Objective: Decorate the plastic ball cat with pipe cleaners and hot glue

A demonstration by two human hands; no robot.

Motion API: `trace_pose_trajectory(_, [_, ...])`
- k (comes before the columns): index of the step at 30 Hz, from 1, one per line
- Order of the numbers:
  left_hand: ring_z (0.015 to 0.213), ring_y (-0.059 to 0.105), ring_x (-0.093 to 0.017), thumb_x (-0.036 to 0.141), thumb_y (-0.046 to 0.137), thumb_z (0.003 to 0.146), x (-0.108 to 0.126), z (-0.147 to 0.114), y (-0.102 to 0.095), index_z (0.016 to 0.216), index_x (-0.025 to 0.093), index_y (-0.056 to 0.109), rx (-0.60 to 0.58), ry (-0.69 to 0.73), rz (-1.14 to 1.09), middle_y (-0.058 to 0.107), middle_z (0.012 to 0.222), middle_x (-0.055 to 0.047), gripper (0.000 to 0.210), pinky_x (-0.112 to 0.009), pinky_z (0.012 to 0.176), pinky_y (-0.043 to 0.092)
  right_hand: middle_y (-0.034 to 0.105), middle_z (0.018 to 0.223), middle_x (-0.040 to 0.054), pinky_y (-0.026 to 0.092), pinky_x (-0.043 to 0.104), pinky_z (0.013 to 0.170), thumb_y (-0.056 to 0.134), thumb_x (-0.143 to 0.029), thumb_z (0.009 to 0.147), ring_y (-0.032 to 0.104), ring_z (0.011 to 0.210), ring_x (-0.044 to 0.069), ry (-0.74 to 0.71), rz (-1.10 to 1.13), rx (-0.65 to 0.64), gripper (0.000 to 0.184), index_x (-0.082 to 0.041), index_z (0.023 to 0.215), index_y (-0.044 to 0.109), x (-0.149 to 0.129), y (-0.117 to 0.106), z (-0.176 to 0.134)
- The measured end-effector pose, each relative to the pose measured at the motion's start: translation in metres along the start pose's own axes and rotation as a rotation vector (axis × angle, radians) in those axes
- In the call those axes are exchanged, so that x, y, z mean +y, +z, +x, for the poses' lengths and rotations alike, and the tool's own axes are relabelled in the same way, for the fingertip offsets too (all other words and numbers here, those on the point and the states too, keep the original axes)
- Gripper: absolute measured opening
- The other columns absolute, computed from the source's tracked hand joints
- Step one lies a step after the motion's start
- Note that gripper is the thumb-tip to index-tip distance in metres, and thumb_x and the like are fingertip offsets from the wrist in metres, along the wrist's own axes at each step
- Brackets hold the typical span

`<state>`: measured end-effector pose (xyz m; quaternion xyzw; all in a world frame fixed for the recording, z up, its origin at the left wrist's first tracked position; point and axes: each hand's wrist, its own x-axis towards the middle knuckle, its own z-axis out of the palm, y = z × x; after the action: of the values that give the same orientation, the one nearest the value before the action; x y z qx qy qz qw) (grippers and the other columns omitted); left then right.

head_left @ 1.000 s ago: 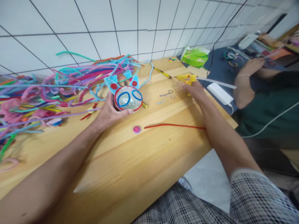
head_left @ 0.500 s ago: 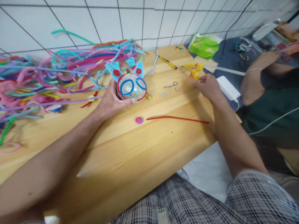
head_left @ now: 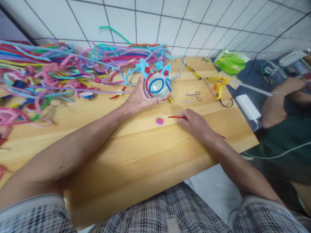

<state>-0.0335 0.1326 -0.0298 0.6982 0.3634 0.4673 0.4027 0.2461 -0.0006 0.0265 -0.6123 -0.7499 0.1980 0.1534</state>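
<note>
My left hand (head_left: 142, 97) is wrapped round the side and bottom of a clear ball (head_left: 155, 94). Blue pipe-cleaner loops and a red edging mark the ball's front, and two light blue ears with red centres rise from its top. With fingers closed, my right hand (head_left: 193, 122) pinches a red pipe cleaner (head_left: 173, 117) at the table surface. Part of that pipe cleaner is covered by the hand and forearm; its far end shows beyond the wrist. A small pink and purple coil (head_left: 159, 121) lies just left of the red tip.
A yellow glue gun (head_left: 218, 84) rests at the right, near scissors (head_left: 195, 95) and a yellow cutter (head_left: 193, 72). Many coloured pipe cleaners (head_left: 73, 69) pile up along the wall. A white power adapter (head_left: 248, 107) and another person's arm (head_left: 277, 103) are at the right.
My right hand has let go of the glue gun, come left and closed on the red pipe cleaner. My left hand still holds the ball. The view has shifted left.
</note>
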Motion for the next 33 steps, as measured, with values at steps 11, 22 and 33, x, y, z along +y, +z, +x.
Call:
trace_pose_trajectory(11, [0.135,0.072,-0.038,0.069,0.103,0.072,0.003,-0.001,0.018,0.139,0.029,0.054,0.038,0.093,0.056,0.072,0.143,-0.013,0.092,-0.058,0.119,0.059,0.073,0.09,0.0031,0.052,0.039,0.079,0.072,-0.046,0.107,0.067,0.084,0.023,-0.189,0.159,0.287,0.021,-0.029,0.1,0.082,-0.036,-0.024,0.028])
trace_pose_trajectory(22, [0.133,0.073,-0.041,0.066,0.105,0.072,0.005,0.0,0.018,0.137,0.028,0.056,0.038,0.09,0.102,0.074,0.136,-0.012,0.09,-0.062,0.119,0.058,0.067,0.078,-0.0015,0.051,0.036,0.07,0.068,-0.061,0.111,0.06,0.07,0.018,-0.178,0.206,0.472,0.037,-0.028,0.094,0.071,-0.037,0.001,0.051])
trace_pose_trajectory(33, [0.134,0.072,-0.041,0.07,0.104,0.073,-0.002,-0.001,0.016,0.136,0.028,0.054,0.02,0.05,0.106,0.07,0.14,-0.014,0.091,-0.063,0.118,0.059,0.072,0.088,-0.0001,0.053,0.037,0.075,0.079,-0.035,0.103,0.06,0.074,0.018,-0.302,0.145,0.584,0.014,-0.027,0.093,0.074,-0.048,0.023,0.063])
